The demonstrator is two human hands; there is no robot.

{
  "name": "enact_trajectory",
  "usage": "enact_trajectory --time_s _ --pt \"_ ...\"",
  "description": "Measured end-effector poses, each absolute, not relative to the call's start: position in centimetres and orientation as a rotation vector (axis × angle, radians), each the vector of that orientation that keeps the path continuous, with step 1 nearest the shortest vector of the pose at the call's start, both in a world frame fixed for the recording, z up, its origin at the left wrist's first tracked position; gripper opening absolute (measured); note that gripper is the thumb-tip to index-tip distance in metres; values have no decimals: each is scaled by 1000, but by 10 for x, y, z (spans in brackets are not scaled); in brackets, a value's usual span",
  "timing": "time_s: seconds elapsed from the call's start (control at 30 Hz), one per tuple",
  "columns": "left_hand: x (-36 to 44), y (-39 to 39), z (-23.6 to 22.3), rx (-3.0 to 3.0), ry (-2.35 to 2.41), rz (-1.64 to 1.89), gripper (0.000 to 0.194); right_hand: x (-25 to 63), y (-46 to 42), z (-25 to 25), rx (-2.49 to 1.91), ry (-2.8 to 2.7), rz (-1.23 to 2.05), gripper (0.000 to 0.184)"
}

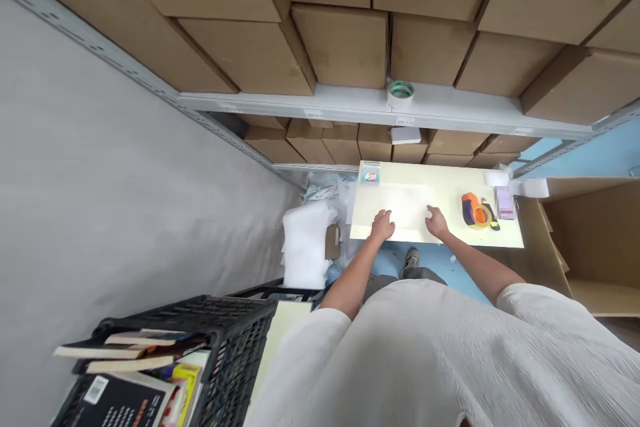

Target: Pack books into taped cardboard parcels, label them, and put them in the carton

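Left hand (383, 225) and right hand (437, 221) are reaching over table (450, 180), right of centre.
Fingers are bending slightly; grip: cannot tell. Tape dispenser (475, 211) is lying farther right.

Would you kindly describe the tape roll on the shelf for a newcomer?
Look at the grey metal shelf ahead. Near the middle of its front edge sits the tape roll. Round, white and green-ringed, it stands out against the plain brown boxes.

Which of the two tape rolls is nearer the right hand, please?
The yellow one in the orange dispenser; the other, with a green core, sits on the shelf.
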State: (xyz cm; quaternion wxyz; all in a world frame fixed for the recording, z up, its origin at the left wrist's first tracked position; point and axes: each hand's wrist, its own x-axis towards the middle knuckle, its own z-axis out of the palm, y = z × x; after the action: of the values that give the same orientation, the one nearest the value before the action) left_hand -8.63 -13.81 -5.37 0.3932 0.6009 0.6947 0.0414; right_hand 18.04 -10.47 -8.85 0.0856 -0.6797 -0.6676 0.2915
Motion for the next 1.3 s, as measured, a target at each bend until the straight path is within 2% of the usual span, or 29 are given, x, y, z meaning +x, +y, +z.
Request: enact_trajectory --time_s 0.17,0.37,0.57,0.73,0.9,1.1,1.3 --pt "-67 -131 -67 1572 1817 -143 62 207 -103 -96 -2092 -2033 998 63" --pt "-64 -128 -74 1587 1864 -254 66 209 -99 -87 -2144 -2244 792 50" --pt "-67 -134 -80 1497 1821 -359 81 193 -96 -86 -1972 -2505 999 53" --pt "-76 -135 -92 1521 1752 -367 92 187 -105 -90 -2081 -2442 1046 54" --pt "-95 -127 -102 1630 1645 -358 91 181 -113 -91 -2166 -2317 1121 54" --pt "-120 -130 -109 1858 1629 -268 91 163 -120 -90 -2268 -2203 1003 51" --pt "-137 -149 -111 2010 1491 -235 92 131 -121 -93 -2230 -2190 1100 46"
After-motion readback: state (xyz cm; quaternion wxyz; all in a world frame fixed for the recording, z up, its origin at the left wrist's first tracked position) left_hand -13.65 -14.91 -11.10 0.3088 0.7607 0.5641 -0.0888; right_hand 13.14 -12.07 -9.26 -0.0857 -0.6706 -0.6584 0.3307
